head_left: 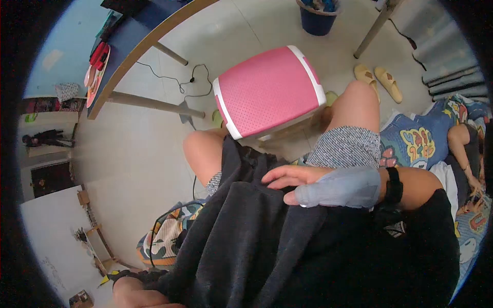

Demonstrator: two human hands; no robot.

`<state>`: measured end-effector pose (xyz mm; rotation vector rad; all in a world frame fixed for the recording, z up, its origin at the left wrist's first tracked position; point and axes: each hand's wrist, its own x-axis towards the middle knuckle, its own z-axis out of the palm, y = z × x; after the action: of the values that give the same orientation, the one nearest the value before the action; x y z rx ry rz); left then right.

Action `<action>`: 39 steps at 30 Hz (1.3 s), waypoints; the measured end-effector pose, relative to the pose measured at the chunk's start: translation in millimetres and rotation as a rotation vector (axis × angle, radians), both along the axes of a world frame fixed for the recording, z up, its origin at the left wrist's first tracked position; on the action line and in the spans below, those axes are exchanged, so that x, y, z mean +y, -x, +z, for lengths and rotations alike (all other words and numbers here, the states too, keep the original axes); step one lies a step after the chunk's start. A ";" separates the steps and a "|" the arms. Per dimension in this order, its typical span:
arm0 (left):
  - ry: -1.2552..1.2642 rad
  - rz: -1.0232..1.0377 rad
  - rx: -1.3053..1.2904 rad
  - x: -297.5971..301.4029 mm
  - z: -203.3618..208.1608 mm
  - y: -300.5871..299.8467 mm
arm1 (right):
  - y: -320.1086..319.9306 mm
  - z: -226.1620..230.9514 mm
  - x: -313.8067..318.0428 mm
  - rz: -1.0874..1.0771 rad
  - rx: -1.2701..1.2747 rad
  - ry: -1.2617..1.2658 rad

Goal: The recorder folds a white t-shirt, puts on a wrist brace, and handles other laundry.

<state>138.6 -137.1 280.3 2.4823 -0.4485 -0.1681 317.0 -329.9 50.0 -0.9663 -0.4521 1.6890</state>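
A dark grey garment [236, 220] hangs in loose folds over my front and lap; I cannot tell whether it is worn or only draped. My right hand [328, 187] rests on the upper part of it, fingers stretched out and thumb apart, gripping nothing visible. A greyish-blue wrap [344, 189] covers its palm side and back, and a black band [394, 186] circles the wrist. At the lower left edge, bare skin of my left hand or arm [137, 295] shows beside a black strap; its fingers are hidden behind the cloth and frame edge.
A pink and white stool-like box [269, 90] stands between my knees. A blue desk [128, 43] with metal legs is at the left, with a cable [182, 84] on the floor. Yellow slippers [387, 84] and a dark blue bin [317, 19] are beyond. Another person's arm [465, 154] lies on the patterned bed.
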 end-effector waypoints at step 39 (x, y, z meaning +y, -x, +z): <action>0.086 -0.084 -0.234 23.2 -3.2 -7.9 | -38.2 56.7 -1.9 0.105 0.162 -0.018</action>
<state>146.5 -113.9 277.1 2.4088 -0.6448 0.1080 355.3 -331.8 106.7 -0.7971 -0.4159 1.8383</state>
